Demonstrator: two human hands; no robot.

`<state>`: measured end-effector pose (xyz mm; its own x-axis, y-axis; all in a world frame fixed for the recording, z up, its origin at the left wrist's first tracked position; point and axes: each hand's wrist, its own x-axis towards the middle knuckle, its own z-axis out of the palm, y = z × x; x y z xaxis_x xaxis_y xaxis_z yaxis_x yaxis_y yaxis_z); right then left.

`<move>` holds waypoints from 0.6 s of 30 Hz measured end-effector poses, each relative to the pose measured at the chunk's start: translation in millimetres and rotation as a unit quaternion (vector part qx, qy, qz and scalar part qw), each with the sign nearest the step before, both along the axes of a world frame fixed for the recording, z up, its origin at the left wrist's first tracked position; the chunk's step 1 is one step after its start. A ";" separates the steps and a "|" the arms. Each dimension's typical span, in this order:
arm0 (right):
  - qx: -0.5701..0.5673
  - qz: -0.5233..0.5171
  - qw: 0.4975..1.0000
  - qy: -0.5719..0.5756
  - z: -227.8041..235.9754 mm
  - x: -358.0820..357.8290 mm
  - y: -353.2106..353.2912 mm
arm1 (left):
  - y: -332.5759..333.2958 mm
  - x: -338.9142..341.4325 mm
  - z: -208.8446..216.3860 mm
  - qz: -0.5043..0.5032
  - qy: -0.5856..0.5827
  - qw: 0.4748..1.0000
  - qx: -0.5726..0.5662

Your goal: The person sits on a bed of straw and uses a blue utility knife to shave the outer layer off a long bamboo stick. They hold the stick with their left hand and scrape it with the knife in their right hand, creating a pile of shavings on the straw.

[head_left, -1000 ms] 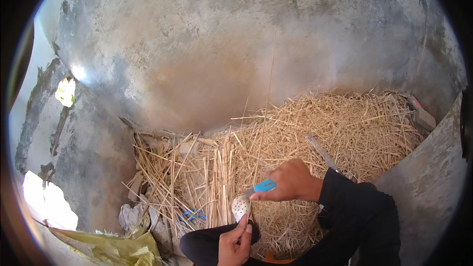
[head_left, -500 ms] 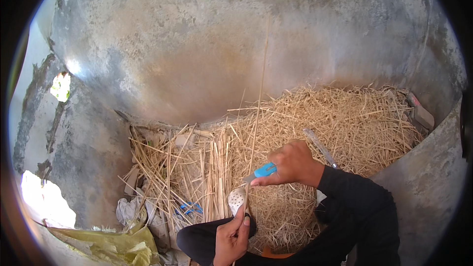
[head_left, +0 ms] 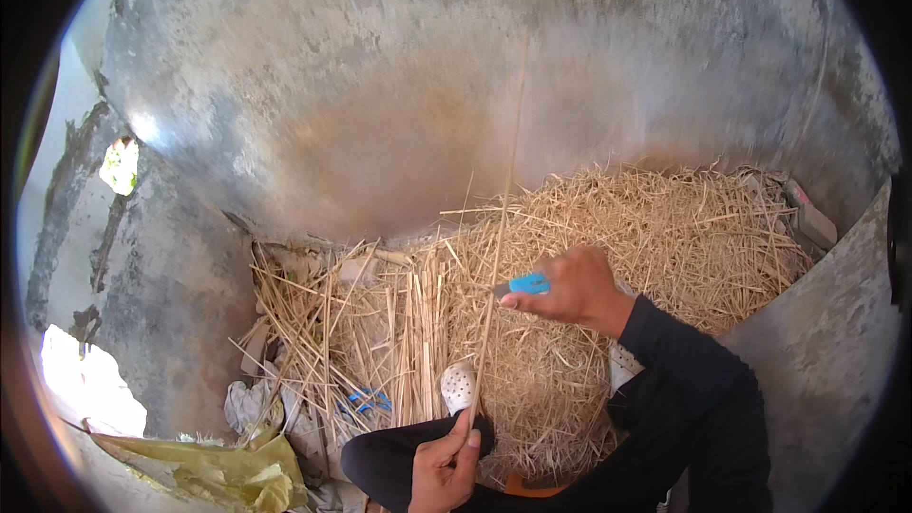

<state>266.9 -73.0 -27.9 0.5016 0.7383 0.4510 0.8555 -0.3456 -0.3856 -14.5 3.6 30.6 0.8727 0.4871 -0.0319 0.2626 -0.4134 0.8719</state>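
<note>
One slender tan strip (head_left: 502,228), left hand (head_left: 446,465) pinching it, right hand (head_left: 583,291) gripping blue-handled knife (head_left: 528,284)

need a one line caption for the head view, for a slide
Left hand pinches a long thin stalk while the right hand holds a blue-handled blade at it, over loose straw.

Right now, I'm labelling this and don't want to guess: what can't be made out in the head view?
All in the head view:
Long strip: lower end hidden by the left hand; upper tip blurs against the wall.
Blue-handled knife: part of its handle is covered by the right hand.
Orange thing: mostly blocked by dark clothing.
Blue item: too small to name.
</note>
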 end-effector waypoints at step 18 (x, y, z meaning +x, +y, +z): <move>0.010 0.026 1.000 -0.012 1.7 -28.7 -13.4 | -5.0 -28.5 -10.9 -0.020 0.028 0.998 0.043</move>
